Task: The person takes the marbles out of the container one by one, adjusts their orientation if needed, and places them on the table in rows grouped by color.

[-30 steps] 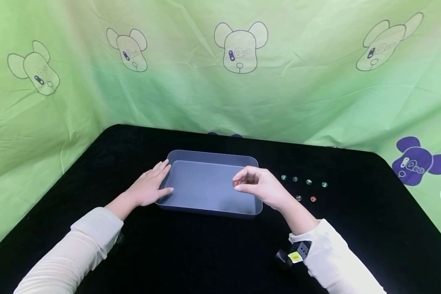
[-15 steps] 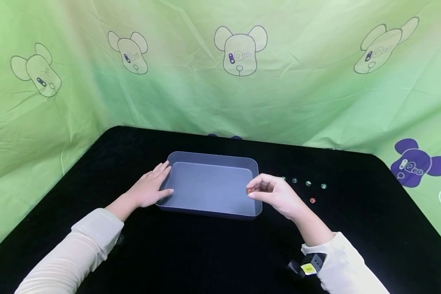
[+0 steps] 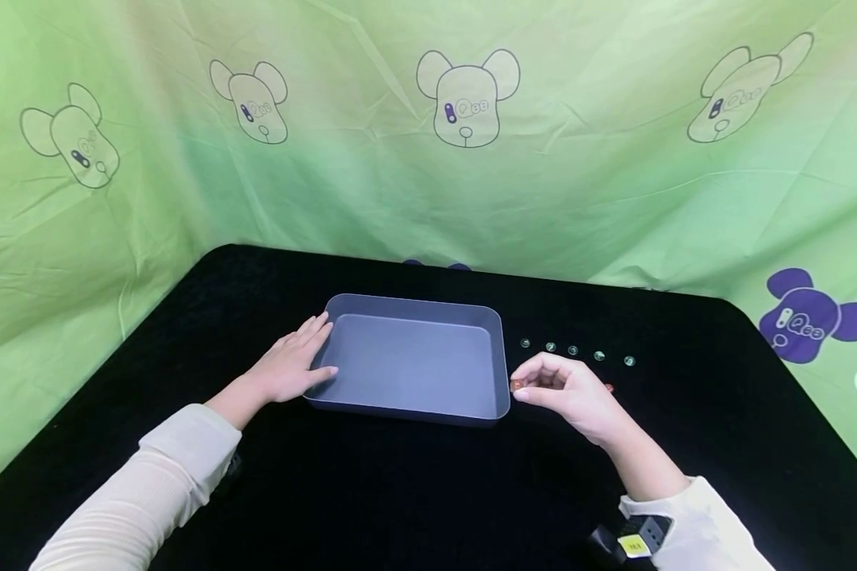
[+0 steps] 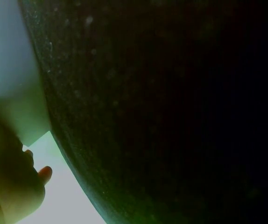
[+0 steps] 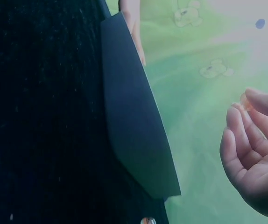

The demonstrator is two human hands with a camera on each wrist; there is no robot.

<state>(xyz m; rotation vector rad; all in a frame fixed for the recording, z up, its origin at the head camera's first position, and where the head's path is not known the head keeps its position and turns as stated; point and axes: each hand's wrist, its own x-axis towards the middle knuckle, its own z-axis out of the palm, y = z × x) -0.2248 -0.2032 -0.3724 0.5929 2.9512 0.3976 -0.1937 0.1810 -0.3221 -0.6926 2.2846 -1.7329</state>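
A small round red glass-like piece (image 3: 517, 385) is pinched between the thumb and fingertips of my right hand (image 3: 574, 396), just outside the right rim of a rectangular grey tray (image 3: 407, 419). The right wrist view shows the same piece (image 5: 245, 101) between thumb and index finger, with the tray's side wall (image 5: 134, 112) nearby. My left hand (image 3: 289, 365) rests with straight fingers over the tray's left rim, thumb reaching inside. Several small round glass pieces (image 3: 573, 350) lie in a row right of the tray. Another red piece (image 3: 609, 388) is partly hidden behind my right hand.
The tray stands on a black cloth-covered table (image 3: 400, 492). A green printed curtain (image 3: 357, 198) hangs around the back and sides. A device with a yellow label (image 3: 634, 546) is strapped to my right wrist.
My right hand has moved rightward and nearer, from above the tray to beyond its right rim, still pinching the red piece. My left hand stays on the left rim.
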